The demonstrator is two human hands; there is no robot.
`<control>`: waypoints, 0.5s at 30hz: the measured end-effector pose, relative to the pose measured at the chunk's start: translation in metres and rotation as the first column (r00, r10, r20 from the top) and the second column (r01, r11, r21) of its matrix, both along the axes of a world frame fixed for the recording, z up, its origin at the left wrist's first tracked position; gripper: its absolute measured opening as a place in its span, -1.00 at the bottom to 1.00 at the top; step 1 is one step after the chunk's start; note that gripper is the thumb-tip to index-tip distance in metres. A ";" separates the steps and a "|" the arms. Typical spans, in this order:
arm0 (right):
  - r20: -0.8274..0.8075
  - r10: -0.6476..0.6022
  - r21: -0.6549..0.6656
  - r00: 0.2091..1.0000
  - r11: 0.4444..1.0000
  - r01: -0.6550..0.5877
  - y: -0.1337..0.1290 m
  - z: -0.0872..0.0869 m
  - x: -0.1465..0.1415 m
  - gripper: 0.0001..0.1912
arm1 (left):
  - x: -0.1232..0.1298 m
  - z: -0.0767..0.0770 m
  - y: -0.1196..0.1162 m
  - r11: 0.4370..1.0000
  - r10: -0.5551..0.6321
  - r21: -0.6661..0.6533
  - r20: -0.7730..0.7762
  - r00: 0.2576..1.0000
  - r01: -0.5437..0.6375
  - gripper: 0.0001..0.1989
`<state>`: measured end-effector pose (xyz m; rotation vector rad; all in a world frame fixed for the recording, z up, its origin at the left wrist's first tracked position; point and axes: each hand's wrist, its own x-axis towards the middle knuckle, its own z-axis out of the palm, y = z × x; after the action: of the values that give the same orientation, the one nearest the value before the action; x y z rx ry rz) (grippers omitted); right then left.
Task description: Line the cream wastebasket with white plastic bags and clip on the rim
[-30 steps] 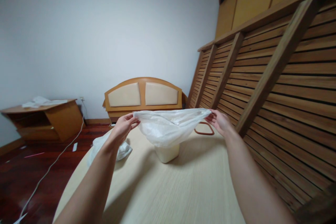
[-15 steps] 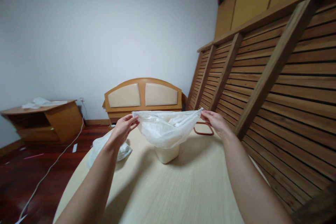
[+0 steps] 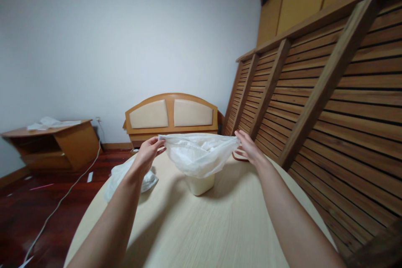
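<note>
A thin white plastic bag [image 3: 197, 157] is stretched between my two hands, its lower part sagging over a cream container [image 3: 201, 185] on the round table [image 3: 226, 226]. My left hand [image 3: 150, 150] pinches the bag's left corner. At the opposite corner, my right hand [image 3: 248, 146] holds the edge near its fingertips, with the other fingers somewhat spread. The bag hides the container's top. Behind my right hand, a brown-rimmed flat item [image 3: 240, 158] is mostly covered.
Another white bag [image 3: 117, 178] lies on the table beside my left forearm. Beyond the table stand a padded headboard [image 3: 171, 115] and a low wooden cabinet [image 3: 63, 146]. A slatted wooden frame [image 3: 314, 113] leans along the right side.
My right hand has moved slightly left, bringing its bag corner inward and covering more of the brown-rimmed item. My left hand has barely moved.
</note>
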<state>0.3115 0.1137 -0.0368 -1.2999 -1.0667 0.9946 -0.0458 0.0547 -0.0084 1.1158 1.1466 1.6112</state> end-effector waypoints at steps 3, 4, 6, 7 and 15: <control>0.042 0.076 0.006 0.996 0.997 -0.077 -0.002 0.001 0.001 -0.62 | -0.001 0.000 0.001 1.000 0.022 0.008 0.013 1.000 -0.022 -0.73; 0.058 0.095 0.009 0.994 0.995 -0.096 -0.004 0.002 0.004 -0.67 | -0.002 -0.001 0.002 0.999 0.034 0.008 0.031 0.999 -0.034 -0.76; 0.086 0.127 0.012 0.988 0.992 -0.128 -0.007 0.004 0.011 -0.73 | -0.004 -0.001 0.003 0.998 0.056 0.015 0.077 0.995 -0.057 -0.80; 0.099 0.150 0.014 0.984 0.988 -0.152 -0.009 0.006 0.015 -0.74 | -0.006 -0.001 0.004 0.998 0.064 0.021 0.098 0.993 -0.066 -0.82; 0.473 0.518 -0.113 0.713 0.838 -0.534 -0.035 0.022 0.038 -0.52 | -0.014 -0.004 0.008 0.990 0.125 0.041 0.171 0.977 -0.134 -0.93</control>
<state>0.3496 0.0783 -0.0144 -1.2745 -1.9237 1.0762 -0.0602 0.0624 -0.0122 0.9339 1.0899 1.8086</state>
